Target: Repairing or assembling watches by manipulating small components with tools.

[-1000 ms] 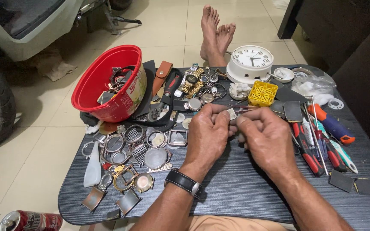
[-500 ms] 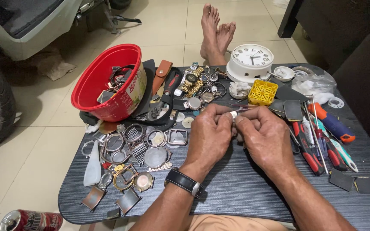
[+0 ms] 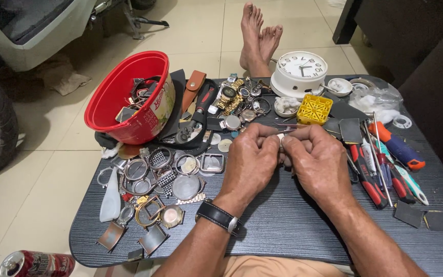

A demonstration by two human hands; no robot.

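My left hand [image 3: 252,159] and my right hand [image 3: 318,161] meet over the middle of a low dark table [image 3: 283,231]. Between their fingertips sits a small pale watch part [image 3: 281,137], pinched from both sides. My right hand also grips thin metal tweezers [image 3: 303,129] whose tips reach that part. A black wristwatch [image 3: 219,216] is strapped on my left wrist. Watch cases and bezels [image 3: 165,174] lie scattered just left of my left hand.
A red bowl [image 3: 109,105] of parts stands at the back left. A white clock [image 3: 300,72], a yellow tray [image 3: 314,109] and a pile of watches [image 3: 237,97] sit behind. Screwdrivers and pliers [image 3: 385,164] lie at the right. A can [image 3: 37,264] lies on the floor. Bare feet [image 3: 257,36] rest beyond the table.
Both hands have drawn closer together around the small part; the tweezers have shifted slightly. Nothing else on the table has moved.
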